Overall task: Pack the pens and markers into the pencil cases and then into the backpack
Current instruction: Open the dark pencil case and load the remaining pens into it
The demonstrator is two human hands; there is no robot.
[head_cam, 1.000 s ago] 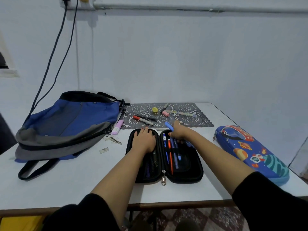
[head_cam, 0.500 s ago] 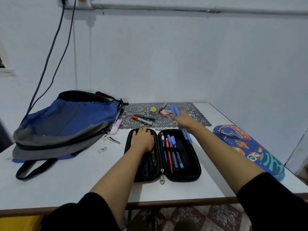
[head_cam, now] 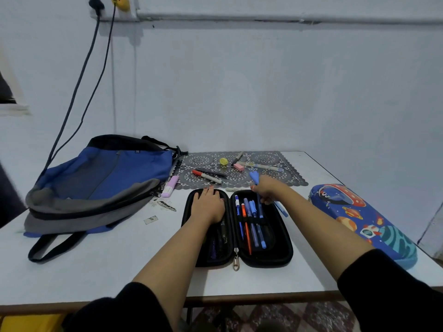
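Note:
A black pencil case (head_cam: 282, 250) lies open on the white table, with several blue pens and an orange one strapped into its right half. My left hand (head_cam: 208, 205) rests flat on the case's left half. My right hand (head_cam: 268, 188) grips blue pens (head_cam: 254, 176) over the top of the right half; their ends stick out above and below my fist. A blue and grey backpack (head_cam: 100, 180) lies at the left. A blue space-print pencil case (head_cam: 359, 219) lies shut at the right.
On a grey lace mat (head_cam: 292, 174) behind the case lie a red-capped marker (head_cam: 206, 176), a dark pen (head_cam: 211, 172), a pink eraser (head_cam: 238, 167), a yellow bit (head_cam: 223, 161) and a long pale pen (head_cam: 261, 166). A pink highlighter (head_cam: 170, 186) lies beside the backpack. Cables hang down the wall.
My right hand rose toward the mat with the blue pens, then came back down over the case's right half. The left hand stayed put.

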